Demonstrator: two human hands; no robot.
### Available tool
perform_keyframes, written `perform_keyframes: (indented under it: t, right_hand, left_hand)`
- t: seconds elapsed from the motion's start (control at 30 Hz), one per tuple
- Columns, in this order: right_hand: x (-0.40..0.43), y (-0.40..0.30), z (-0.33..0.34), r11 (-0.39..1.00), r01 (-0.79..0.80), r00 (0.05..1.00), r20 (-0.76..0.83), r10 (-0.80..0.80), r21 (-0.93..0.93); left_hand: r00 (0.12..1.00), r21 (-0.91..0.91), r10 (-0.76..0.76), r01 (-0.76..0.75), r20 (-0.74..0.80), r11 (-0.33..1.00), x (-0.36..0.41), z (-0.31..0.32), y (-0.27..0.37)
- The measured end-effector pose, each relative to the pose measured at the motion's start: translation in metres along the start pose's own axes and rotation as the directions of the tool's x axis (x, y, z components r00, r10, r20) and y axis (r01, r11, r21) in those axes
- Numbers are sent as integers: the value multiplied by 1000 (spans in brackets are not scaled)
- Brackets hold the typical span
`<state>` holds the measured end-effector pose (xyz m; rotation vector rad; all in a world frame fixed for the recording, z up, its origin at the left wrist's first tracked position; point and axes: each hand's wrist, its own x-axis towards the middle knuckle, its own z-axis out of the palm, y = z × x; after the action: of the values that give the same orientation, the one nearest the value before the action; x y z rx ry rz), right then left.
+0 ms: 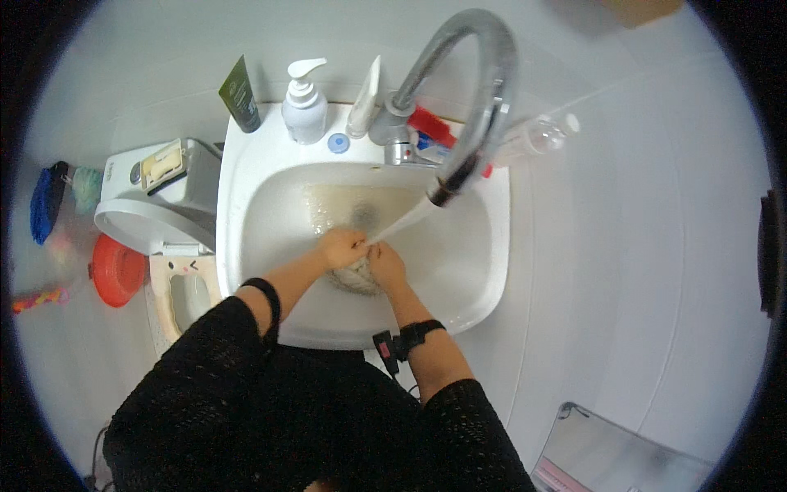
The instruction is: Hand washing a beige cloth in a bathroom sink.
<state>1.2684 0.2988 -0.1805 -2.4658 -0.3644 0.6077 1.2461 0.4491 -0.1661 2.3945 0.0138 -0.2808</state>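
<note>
My left hand (341, 247) and my right hand (387, 267) meet over the white sink (442, 264), their fingers closed on a pale, wet cloth (355, 277). Part of the cloth hangs below the hands; the rest is hidden by them. From the curved chrome faucet (497, 92) a stream of water (399, 223) runs slantwise onto the fingers. Shallow water (332, 200) lies at the back of the basin, near the dark drain (364, 214).
Along the sink's back ledge stand a green tube (241, 98), a white pump bottle (304, 111), a small blue disc (338, 142) and a white tube (365, 101). A clear plastic bottle (538, 136) is right of the faucet. Left are a toilet (163, 270) and a red basin (118, 270).
</note>
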Motion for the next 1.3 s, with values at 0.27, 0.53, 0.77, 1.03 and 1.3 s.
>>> perform_keyframes:
  t: [0.27, 0.53, 0.77, 1.03, 1.3]
  right_hand:
    - [-71, -13, -30, 990, -81, 996, -12, 83, 114]
    - [-94, -25, -36, 994, 89, 994, -69, -85, 64]
    - [-97, -13, -32, 982, 56, 992, -119, -34, 183]
    - [-79, -71, -107, 931, 96, 992, -110, -61, 352]
    - [-100, -127, -164, 680, 38, 998, -67, 16, 732]
  left_hand:
    - [969, -329, 190, -130, 157, 935, 33, -108, 78]
    - [978, -456, 208, -191, -13, 869, 72, -141, 120]
    - [974, -352, 169, -107, 151, 930, 34, -137, 63]
    - [738, -599, -374, 675, 562, 431, -59, -59, -6]
    - [936, -397, 305, -351, -175, 848, -77, -69, 45]
